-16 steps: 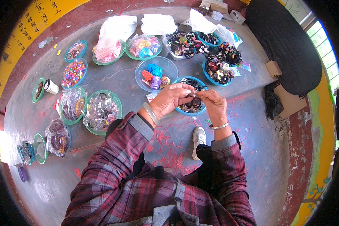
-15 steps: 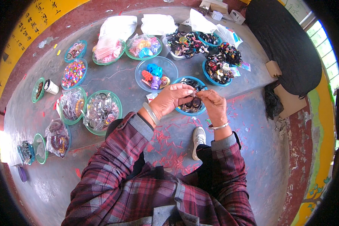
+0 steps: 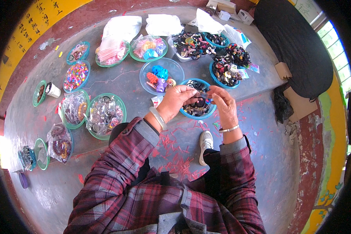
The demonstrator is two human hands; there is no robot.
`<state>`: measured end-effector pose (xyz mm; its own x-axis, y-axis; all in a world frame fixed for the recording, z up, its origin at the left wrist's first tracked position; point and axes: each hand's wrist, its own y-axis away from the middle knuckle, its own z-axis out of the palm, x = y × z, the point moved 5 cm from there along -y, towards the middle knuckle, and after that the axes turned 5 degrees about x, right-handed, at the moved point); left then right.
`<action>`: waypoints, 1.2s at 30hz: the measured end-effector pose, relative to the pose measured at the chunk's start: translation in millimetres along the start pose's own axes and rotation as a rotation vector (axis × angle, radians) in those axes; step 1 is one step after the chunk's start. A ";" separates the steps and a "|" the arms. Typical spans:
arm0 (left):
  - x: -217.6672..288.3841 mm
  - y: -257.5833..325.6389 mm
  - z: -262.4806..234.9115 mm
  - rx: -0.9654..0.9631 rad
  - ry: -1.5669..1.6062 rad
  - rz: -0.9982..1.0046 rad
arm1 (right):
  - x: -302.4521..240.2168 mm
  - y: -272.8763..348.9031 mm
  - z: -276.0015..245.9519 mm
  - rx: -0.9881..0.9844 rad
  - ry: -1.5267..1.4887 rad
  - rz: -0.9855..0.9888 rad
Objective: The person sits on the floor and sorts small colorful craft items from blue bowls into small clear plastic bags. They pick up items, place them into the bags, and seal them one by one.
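My left hand [image 3: 175, 101] is closed in a pinch above a blue basin [image 3: 194, 116] of dark hair ties [image 3: 201, 106]. Whatever sits between its thumb and forefinger is too small to name. Just to the right, my right hand [image 3: 225, 105] has its fingers bent toward the left one, thumb and fingertips close together. Something thin and pale seems to span the small gap between the hands, but its kind is unclear. Beyond my left hand stands a clear blue basin [image 3: 145, 82] holding blue, purple and red hair claws [image 3: 160, 76].
Basins of black hair accessories [image 3: 227, 74] stand at the far right. Bowls of colourful beads [image 3: 75, 76] and bagged items [image 3: 105, 115] line the left. White bags [image 3: 123, 28] lie at the back. Red scraps [image 3: 175, 156] litter the floor around my shoe [image 3: 206, 146].
My right hand has drawn slightly right, away from my left, and its fingers have loosened a little. The left hand has shifted only slightly.
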<state>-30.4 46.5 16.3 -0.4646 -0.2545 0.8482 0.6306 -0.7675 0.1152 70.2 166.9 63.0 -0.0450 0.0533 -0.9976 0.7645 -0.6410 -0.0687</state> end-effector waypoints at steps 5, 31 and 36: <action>-5.5 0.4 4.1 -0.025 -0.192 0.110 | 23.7 2.0 7.2 -0.067 -0.009 0.058; 14.1 10.0 11.6 -0.173 0.063 -0.106 | 19.2 0.3 -4.1 -0.015 -0.109 0.106; 19.6 11.2 11.6 -0.140 -0.047 -0.070 | 20.3 0.4 -7.2 -0.016 -0.085 0.114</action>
<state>-25.3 39.7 40.2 -0.4730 -0.1725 0.8640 0.5033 -0.8578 0.1043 74.3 173.2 42.8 -0.0112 -0.0847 -0.9963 0.7777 -0.6271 0.0446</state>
